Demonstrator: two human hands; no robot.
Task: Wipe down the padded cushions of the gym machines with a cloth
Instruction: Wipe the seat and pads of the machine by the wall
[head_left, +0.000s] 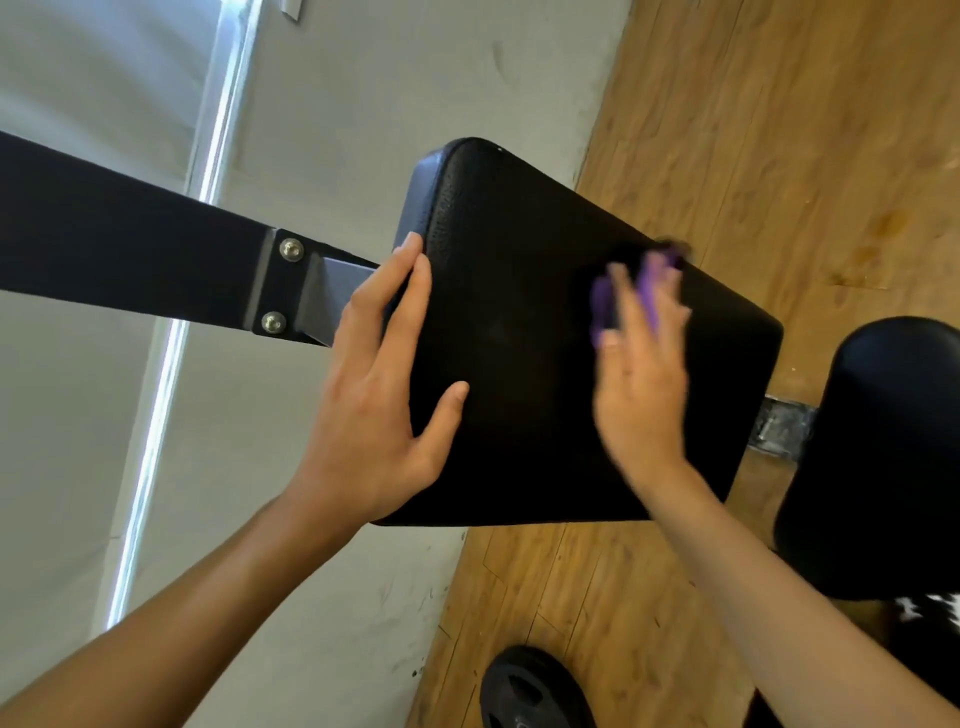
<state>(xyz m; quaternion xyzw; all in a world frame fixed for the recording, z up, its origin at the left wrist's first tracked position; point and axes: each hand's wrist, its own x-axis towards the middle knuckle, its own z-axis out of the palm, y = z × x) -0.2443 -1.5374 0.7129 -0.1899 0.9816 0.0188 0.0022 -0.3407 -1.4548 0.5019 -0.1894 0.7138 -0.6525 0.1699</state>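
right hand (641, 374) blurred, cloth (650, 293) (purple) mostly hidden

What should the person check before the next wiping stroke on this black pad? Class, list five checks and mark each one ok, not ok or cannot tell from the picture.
1. Left hand steadies the black pad at its left edge: ok.
2. Purple cloth lies under the fingers of the right hand, against the pad: ok.
3. Cloth spread flat: cannot tell, it is blurred.
4. Left half of the pad already wiped: cannot tell.
5. Second pad, to the right, wiped: cannot tell; neither hand touches it.
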